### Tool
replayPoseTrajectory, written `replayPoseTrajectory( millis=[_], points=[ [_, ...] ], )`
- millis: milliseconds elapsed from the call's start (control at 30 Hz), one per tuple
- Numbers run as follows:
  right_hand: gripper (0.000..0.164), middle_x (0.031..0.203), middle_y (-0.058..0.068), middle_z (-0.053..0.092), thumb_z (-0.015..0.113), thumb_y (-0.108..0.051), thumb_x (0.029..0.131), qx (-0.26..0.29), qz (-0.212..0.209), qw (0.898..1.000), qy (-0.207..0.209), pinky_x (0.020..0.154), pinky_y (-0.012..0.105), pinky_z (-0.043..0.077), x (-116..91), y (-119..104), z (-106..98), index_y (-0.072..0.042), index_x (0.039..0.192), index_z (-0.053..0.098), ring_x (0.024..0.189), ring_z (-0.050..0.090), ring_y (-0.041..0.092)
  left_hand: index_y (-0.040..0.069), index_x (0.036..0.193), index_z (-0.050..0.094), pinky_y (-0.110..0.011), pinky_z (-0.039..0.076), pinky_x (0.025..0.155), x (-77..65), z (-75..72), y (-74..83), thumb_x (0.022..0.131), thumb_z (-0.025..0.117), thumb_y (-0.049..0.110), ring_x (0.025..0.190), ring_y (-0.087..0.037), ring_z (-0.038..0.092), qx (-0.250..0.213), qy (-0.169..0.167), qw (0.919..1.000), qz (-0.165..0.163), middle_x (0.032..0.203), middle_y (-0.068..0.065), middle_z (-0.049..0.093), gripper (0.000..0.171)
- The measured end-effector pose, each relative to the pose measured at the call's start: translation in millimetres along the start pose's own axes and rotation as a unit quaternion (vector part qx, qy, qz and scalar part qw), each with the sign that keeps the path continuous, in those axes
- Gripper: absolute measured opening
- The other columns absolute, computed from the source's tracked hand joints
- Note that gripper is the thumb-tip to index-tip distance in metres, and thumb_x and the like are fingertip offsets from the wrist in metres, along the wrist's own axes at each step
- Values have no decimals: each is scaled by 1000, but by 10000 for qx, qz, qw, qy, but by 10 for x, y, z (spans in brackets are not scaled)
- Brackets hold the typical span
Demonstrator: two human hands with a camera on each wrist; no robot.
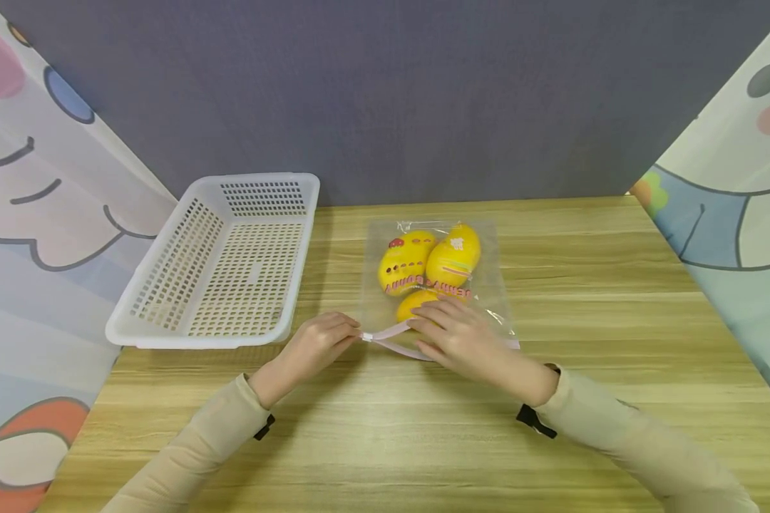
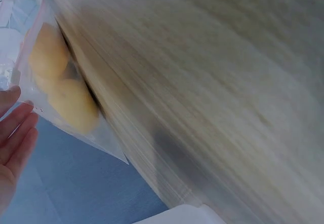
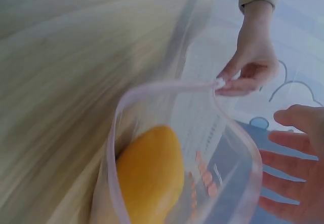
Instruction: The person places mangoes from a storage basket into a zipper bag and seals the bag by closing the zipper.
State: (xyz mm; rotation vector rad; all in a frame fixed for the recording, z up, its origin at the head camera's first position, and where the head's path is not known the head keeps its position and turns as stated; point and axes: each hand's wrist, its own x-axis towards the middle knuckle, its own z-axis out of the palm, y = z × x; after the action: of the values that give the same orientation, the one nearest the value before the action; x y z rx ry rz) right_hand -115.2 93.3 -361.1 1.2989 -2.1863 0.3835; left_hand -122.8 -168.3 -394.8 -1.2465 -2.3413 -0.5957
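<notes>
A clear zip bag (image 1: 373, 285) with pink print lies on the table, its mouth toward me and gaping. Inside are three yellow mangoes; one mango (image 1: 453, 258) lies at the back right, another (image 3: 152, 176) near the mouth. My left hand (image 1: 321, 343) pinches the left end of the mouth, where the white slider (image 1: 367, 337) sits, between thumb and forefinger. Over the mouth's far edge, my right hand (image 1: 460, 338) has its fingers spread and nearly straight, partly covering the nearest mango. In the right wrist view those fingers (image 3: 286, 160) touch the bag's pink rim.
A white plastic basket (image 1: 289, 303) with a perforated bottom stands to the left of the bag, close to my left hand. Behind the wooden table (image 1: 590, 306) rises a dark grey panel (image 1: 385, 100). Cartoon-printed cloth (image 1: 738, 214) hangs at both sides.
</notes>
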Motion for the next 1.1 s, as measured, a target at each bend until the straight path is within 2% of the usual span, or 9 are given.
replayPoseTrajectory(
  millis=[100, 233, 400, 567, 867, 1100],
  points=[
    [28, 100, 9, 64, 52, -27, 88, 267, 123, 9995, -113, 91, 39, 42, 59, -50, 49, -4, 98, 65, 95, 57, 25, 4, 76, 67, -27, 51, 73, -1, -3, 3, 62, 74, -3, 77, -19, 62, -93, 15, 9999, -69, 80, -7, 66, 18],
    [29, 99, 8, 64, 68, -19, 73, 454, 353, 9981, -198, 92, 36, 41, 116, -113, 110, -3, 97, 65, 96, 56, 24, 2, 78, 67, -26, 52, 71, -6, -8, 1, 63, 73, -4, 77, -19, 62, -292, 7, 9994, -186, 81, -9, 66, 17],
    [27, 97, 8, 64, 70, -17, 72, 610, 579, 9963, -196, 87, 33, 44, 193, -197, 174, -3, 95, 65, 93, 57, 22, 3, 79, 66, -23, 52, 68, -15, -11, -7, 63, 72, -6, 76, -18, 62, -492, 53, 9983, -319, 81, -8, 66, 19],
    [21, 95, 5, 65, 68, -16, 76, 904, 918, 9910, -369, 85, 31, 45, 249, -250, 240, -5, 94, 66, 91, 58, 19, 3, 79, 66, -21, 51, 68, -27, -4, -19, 63, 72, -8, 75, -17, 61, -590, 159, 9974, -389, 80, -6, 66, 20],
    [18, 92, 2, 65, 63, -17, 81, 1690, 1597, 9681, -939, 80, 30, 47, 328, -282, 354, -6, 94, 65, 88, 59, 17, 2, 79, 65, -19, 51, 67, -21, -3, -25, 64, 71, -8, 72, -16, 61, -732, 190, 9952, -623, 77, -6, 66, 19],
    [15, 88, 5, 66, 64, -14, 80, 2067, 1922, 9553, -879, 71, 23, 50, 348, -288, 478, -4, 91, 66, 82, 60, 15, 2, 78, 66, -19, 51, 65, -35, 16, -35, 64, 71, -7, 71, -16, 62, -801, 207, 9935, -780, 76, -5, 66, 18]
  ],
)
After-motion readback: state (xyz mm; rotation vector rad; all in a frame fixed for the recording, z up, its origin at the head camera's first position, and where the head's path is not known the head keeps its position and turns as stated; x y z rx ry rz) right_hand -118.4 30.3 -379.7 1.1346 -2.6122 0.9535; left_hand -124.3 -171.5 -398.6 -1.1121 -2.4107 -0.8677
